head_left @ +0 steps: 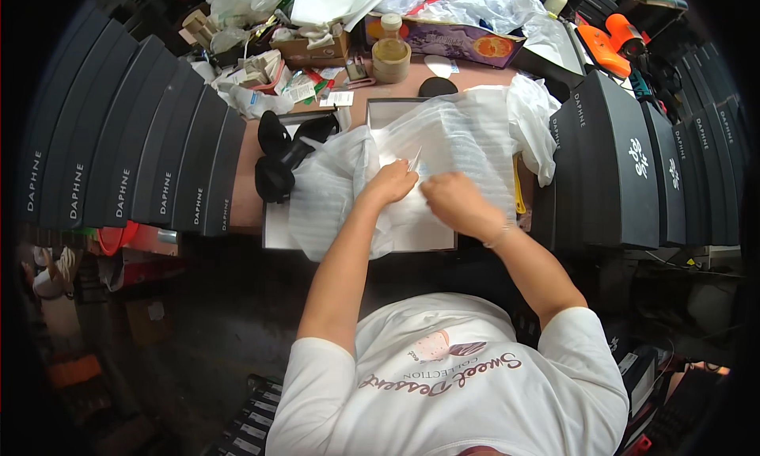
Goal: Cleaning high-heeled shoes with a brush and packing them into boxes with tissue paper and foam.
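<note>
An open shoebox (pixel 279 233) with a white inside lies on the table before me. Thin white wrapping sheets (pixel 475 135) spread across it and over its edges. My left hand (pixel 392 182) is closed over the middle of the box, pinching a small white pointed piece (pixel 415 160), perhaps a sheet's edge. Beside it, my right hand (pixel 461 204) is curled like a fist, slightly smeared by motion; what it holds is hidden. At the box's left side rest black high-heeled shoes (pixel 276 177), partly under the wrapping.
Dark shoeboxes stand in rows at left (pixel 150 139) and right (pixel 609 163). Behind are a jar (pixel 390 52) of yellowish liquid, a purple carton (pixel 467 44), a black round piece (pixel 438 87) and heaped plastic bags. A white plastic bag (pixel 532 123) hangs at right near a yellow-handled tool (pixel 519 188).
</note>
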`<state>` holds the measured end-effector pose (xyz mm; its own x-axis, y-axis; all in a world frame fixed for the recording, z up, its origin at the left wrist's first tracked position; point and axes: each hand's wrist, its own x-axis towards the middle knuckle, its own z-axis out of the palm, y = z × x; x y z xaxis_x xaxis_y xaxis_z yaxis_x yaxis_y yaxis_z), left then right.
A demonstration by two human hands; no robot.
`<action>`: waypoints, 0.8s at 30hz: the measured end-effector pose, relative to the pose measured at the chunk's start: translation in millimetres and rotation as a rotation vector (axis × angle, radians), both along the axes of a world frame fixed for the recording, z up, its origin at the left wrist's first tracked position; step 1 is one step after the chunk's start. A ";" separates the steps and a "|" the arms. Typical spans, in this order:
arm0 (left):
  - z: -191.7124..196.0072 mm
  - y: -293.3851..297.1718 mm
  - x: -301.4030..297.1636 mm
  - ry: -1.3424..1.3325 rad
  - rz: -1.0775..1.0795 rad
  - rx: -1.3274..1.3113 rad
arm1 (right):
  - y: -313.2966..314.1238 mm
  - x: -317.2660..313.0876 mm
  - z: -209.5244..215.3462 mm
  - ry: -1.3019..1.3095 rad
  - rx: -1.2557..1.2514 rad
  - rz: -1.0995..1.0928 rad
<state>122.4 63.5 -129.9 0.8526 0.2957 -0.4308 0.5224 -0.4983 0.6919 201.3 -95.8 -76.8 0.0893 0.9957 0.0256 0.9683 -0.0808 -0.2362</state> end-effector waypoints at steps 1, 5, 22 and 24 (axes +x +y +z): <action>3.0 1.0 -2.1 0.029 0.005 -0.036 | -12.6 7.1 23.4 0.196 0.045 -0.069; -32.1 -5.8 -6.3 -0.238 0.090 0.139 | -59.8 22.0 72.6 0.662 -0.091 -0.252; -10.3 -2.7 -3.9 -0.082 0.005 0.082 | -115.0 4.5 -73.1 0.323 -0.066 -0.313; -15.6 -3.0 -5.3 -0.123 0.022 0.114 | -142.6 1.4 -57.2 0.473 -0.290 -0.263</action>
<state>117.1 60.5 -145.5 0.8898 0.3557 -0.2860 0.4486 -0.5666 0.6912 202.7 -238.4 -134.0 0.2682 0.8992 -0.3456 0.7030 -0.4280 -0.5680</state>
